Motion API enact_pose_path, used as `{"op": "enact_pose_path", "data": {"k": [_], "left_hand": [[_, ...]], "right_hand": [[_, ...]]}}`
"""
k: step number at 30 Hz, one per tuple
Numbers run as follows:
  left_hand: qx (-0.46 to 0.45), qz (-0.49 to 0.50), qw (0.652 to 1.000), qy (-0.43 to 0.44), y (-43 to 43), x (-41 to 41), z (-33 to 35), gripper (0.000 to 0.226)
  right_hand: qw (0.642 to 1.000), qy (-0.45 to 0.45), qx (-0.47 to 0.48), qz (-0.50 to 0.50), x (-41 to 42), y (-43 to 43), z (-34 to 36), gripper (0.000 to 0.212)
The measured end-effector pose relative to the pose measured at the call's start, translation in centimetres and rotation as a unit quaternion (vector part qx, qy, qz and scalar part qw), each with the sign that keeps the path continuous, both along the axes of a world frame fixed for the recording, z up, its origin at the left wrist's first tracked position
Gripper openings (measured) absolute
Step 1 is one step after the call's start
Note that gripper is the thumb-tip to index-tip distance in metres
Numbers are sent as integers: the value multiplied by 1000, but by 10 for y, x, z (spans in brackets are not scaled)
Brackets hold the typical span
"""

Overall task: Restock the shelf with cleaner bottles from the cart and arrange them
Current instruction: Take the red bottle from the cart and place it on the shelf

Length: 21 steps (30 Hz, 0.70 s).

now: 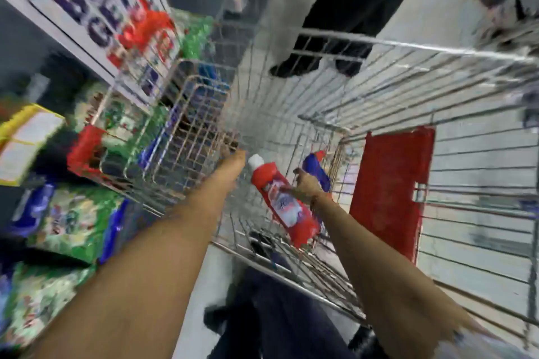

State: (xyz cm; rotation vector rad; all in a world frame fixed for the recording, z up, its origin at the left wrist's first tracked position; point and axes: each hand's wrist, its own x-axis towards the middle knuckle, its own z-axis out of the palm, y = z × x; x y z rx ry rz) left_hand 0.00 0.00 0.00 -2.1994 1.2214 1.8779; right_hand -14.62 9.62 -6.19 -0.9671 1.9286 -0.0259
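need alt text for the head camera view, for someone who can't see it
Blurred view down into a wire shopping cart: the right hand grips a red cleaner bottle with a white cap, and the left hand reaches in beside it. A blue bottle lies behind; green packets fill the shelf left.

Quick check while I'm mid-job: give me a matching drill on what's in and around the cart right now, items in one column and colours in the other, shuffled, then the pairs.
Items:
1. Bottle in the right hand
2. Cap of that bottle
3. Second bottle behind the right hand
4. Flap on the cart's child seat

Colours:
A. White
B. Blue body
C. Red with a pale label
D. Plain red panel

Pairs: 1-C red bottle; 2-A white cap; 3-B blue bottle; 4-D red flap.
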Motion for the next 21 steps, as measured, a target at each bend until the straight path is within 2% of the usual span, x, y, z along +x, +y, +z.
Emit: {"op": "enact_pose_path", "data": {"k": [2, 3, 7, 9, 11, 17, 21], "left_hand": [[28, 25, 999, 33, 1, -17, -18, 34], [37, 36, 998, 43, 4, -24, -23, 32], [118, 77, 990, 32, 22, -37, -61, 34], [181, 113, 976, 45, 27, -37, -72, 38], [216, 149, 964, 52, 29, -36, -74, 39], [198, 184, 961, 61, 23, -30, -71, 38], [146, 187, 961, 146, 7, -31, -39, 44]], "right_hand": [[999, -13, 13, 26, 1, -3, -17, 57], [999, -37, 18, 17, 1, -1, -25, 57], [985, -151, 19, -83, 5, 13, -47, 53], [973, -183, 5, -142, 5, 16, -55, 53], [971, -191, -2, -147, 4, 17, -62, 54], [943, -262, -24, -204, 4, 14, -48, 42], [911, -308, -71, -266, 3, -3, -12, 24]]}}
